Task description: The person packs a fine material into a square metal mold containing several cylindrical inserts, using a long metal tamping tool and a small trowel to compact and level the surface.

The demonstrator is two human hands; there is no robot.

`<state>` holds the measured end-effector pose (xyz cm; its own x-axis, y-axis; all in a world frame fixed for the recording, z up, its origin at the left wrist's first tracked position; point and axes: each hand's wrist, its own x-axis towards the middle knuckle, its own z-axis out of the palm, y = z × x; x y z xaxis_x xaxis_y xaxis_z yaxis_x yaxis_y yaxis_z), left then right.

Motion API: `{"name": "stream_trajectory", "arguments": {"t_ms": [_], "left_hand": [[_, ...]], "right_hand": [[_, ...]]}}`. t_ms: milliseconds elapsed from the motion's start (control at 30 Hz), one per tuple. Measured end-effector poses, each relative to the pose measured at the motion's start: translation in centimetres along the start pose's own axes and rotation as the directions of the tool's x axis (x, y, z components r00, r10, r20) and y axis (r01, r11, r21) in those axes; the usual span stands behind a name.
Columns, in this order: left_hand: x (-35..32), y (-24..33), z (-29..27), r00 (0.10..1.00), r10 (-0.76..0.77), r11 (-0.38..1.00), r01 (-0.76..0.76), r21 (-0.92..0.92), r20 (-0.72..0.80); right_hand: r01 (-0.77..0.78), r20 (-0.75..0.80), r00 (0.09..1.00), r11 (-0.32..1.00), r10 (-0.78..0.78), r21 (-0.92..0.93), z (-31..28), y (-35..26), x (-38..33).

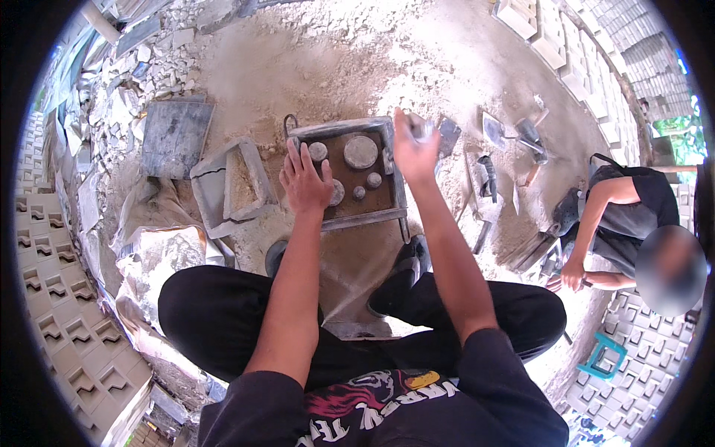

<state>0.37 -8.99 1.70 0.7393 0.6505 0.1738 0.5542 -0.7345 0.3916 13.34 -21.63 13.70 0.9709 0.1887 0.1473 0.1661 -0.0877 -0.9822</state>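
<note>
1. Down on the sandy ground (350, 52) between our feet sits the big metal mould box (350, 175), square to our knees so both arms reach it without leaning.
2. Beside it, on our left, an empty mould frame (231, 186) and a flat grey plate (175, 138) lie close by, within reach.
3. Off to our right a co-worker (625, 216) crouches by the stacked vent blocks (648, 350), with trowels (514, 138) lying on the sand between us.
4. Inside the box, round grey cores (361, 151) stand upright in brown mix, large one at the middle, smaller ones around it.
5. Our left hand (304, 182) lies flat on the box's near-left part, fingers spread apart, seemingly steadying it.
6. Our right hand (414, 149) is raised above the right rim, fingers pinched shut on a small metal tool (423, 128), blurred, so we cannot tell its kind.
</note>
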Motion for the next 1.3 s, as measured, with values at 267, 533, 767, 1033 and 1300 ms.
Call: {"name": "stream_trajectory", "arguments": {"t_ms": [267,533,767,1033,1300], "left_hand": [[-0.1,-0.7,-0.6,1.000,-0.015,1.000,0.015,0.006,0.003],[-0.5,-0.9,-0.7,0.999,-0.039,0.999,0.039,0.025,0.033],[-0.2,-1.4,-0.8,0.999,-0.046,0.999,0.046,0.014,0.015],[-0.3,-1.5,-0.9,0.998,-0.063,0.997,0.062,0.035,0.024],[-0.2,-1.4,-0.3,0.999,-0.047,0.999,0.047,0.003,-0.003]], "right_hand": [[-0.026,-0.010,1.000,1.000,0.026,-0.002,0.6,-2.6,-1.2],[0.192,-0.058,0.981,0.978,-0.187,0.084,0.0,-5.0,-1.2],[-0.095,0.055,0.994,0.992,0.091,0.077,-0.5,-8.1,-0.7],[-0.164,0.048,0.986,0.975,0.159,0.149,0.0,-8.6,-0.7],[-0.147,-0.116,0.980,0.981,0.161,0.124,-1.0,-5.7,0.3]]}}
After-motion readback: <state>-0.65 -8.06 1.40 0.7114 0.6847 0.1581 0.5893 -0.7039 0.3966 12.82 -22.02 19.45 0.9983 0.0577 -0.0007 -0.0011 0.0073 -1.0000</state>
